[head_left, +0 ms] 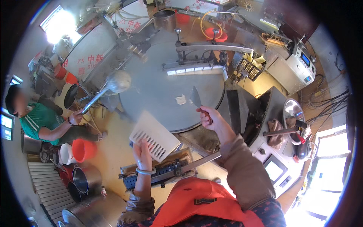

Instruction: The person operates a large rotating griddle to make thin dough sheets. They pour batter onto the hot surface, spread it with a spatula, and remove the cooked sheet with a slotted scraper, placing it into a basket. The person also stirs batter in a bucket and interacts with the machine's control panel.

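In my right hand (210,118) is a small trowel (195,97) with a dark pointed blade and a reddish handle, gripped in closed fingers. Its blade is over the large round grey plate (151,94), close to a pale blob (180,99) lying on the surface. My left hand (143,156), with a pale bangle at the wrist, grips the near edge of a white panel (155,130) with a row of slots. That panel is tilted in front of the round plate; what lies beneath it is hidden.
At left, a co-worker in green (45,123) holds a large metal ladle (119,81) over the plate's left side. A white segmented bar (194,70) spans the plate. Buckets (84,150) and metal pots (87,178) stand lower left. A control screen (274,169) is at right.
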Demonstrator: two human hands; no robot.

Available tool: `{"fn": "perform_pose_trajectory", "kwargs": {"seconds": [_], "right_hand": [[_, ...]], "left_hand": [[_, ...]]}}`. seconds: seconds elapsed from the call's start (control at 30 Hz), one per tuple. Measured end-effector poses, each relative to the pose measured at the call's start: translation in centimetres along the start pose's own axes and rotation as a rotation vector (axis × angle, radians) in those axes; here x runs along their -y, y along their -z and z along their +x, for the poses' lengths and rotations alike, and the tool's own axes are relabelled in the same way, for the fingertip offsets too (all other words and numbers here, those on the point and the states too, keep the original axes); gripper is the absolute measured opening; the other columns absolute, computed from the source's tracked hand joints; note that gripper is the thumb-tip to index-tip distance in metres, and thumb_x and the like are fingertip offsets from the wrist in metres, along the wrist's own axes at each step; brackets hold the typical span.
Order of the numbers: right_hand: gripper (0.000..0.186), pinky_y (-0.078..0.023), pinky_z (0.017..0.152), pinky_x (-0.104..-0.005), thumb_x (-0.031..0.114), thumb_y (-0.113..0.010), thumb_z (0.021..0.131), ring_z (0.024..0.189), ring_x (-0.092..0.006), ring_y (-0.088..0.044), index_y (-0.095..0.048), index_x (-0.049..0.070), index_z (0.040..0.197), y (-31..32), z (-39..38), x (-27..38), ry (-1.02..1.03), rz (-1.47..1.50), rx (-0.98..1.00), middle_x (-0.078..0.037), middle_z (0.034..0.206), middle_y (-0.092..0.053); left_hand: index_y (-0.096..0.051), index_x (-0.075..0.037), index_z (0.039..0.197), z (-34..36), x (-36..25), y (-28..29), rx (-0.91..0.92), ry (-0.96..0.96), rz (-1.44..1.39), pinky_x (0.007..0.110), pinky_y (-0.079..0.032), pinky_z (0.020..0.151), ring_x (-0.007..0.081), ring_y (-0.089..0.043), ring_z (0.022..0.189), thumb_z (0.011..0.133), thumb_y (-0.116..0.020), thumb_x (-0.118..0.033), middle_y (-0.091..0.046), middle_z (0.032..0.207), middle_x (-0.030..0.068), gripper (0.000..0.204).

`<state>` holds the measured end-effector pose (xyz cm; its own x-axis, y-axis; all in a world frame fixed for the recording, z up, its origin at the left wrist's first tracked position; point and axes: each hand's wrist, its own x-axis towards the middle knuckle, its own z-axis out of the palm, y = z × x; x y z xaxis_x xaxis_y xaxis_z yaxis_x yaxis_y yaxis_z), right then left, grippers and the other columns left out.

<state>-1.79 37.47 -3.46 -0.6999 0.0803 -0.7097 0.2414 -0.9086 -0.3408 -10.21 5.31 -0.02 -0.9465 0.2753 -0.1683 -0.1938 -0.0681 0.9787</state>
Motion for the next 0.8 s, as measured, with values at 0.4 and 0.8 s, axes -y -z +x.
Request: {"fn": "perform_pose_trajectory", "kwargs": {"seconds": [0.4, 0.8], "right_hand": [[0.026, -0.027, 0.036, -0.0205, 0.028, -0.049, 0.094, 0.041, -0.0051, -0.037, -0.054, 0.006, 0.106, -0.6, -1.5, -1.0, 0.01, 0.064, 0.181, 0.004, 0.06, -0.044], [0.016, -0.033, 0.037, -0.0281, 0.02, -0.051, 0.088, 0.039, -0.0147, -0.041, -0.057, 0.005, 0.083, -0.2, -1.9, -2.6, 0.312, -0.728, -0.192, -0.005, 0.055, -0.047]], "left_hand": [[-0.048, -0.004, 0.119, -0.1, 0.1, 0.0, -0.071, 0.021, -0.015, 0.029, -0.05, 0.076, 0.0129, -0.056, 0.092, 0.095, -0.052, -0.023, -0.057, 0.109, 0.0056, 0.031], [-0.05, -0.006, 0.119, -0.1, 1.1, 0.3, -0.11, 0.085, -0.087, 0.03, -0.049, 0.078, 0.0135, -0.056, 0.091, 0.095, -0.053, -0.022, -0.058, 0.108, 0.0046, 0.029]]}}
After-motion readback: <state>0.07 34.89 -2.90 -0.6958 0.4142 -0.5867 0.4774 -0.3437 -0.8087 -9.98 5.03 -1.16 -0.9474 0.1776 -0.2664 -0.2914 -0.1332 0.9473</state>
